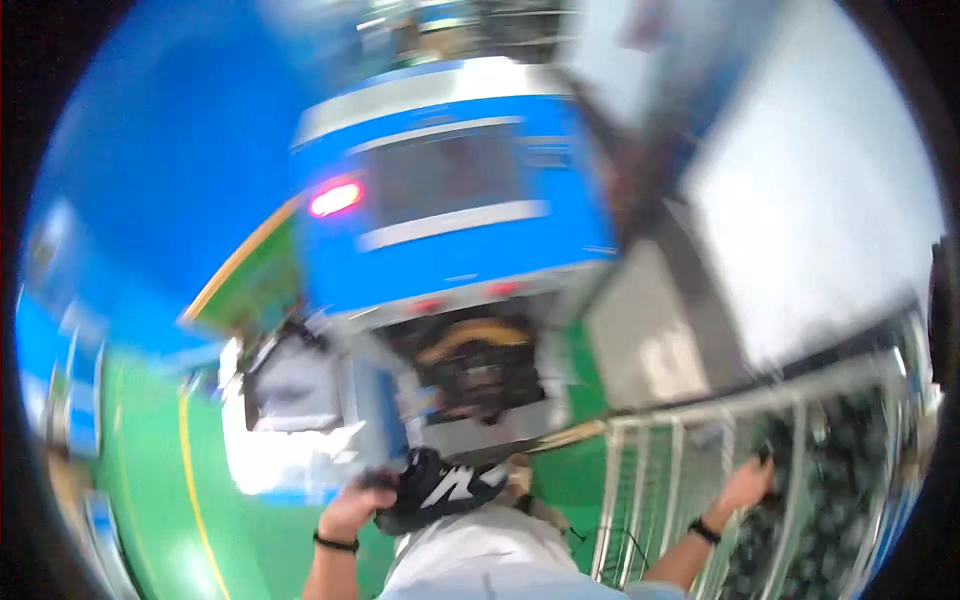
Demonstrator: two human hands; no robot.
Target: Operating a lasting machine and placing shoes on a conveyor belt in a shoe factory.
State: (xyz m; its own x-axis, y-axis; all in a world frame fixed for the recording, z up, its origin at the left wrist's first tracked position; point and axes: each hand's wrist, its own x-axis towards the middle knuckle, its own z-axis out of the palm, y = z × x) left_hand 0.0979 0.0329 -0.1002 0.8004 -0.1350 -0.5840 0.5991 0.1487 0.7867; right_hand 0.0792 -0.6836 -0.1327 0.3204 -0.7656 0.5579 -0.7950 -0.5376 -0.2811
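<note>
My left hand (350,508) is at the lower middle, its fingers closed on a small dark part (378,481) too blurred to name. Right beside it, in front of my body, is a black item with white strokes (440,492); I cannot tell its kind. Reaching out to the right, my right hand (745,487) is over a white wire-sided bin (673,470). In the bin lie many dark, lumpy pieces (850,470). The right fingers look pinched together, with something dark at their tips that the blur hides. Both wrists wear a dark band.
Ahead stands a blue machine (450,255) with a dark window and a lit red lamp (336,199); dark mechanism fills its lower opening. A white container (290,455) is at front left, on the green floor (150,480) with a yellow line. A pale cabinet (645,330) stands at right.
</note>
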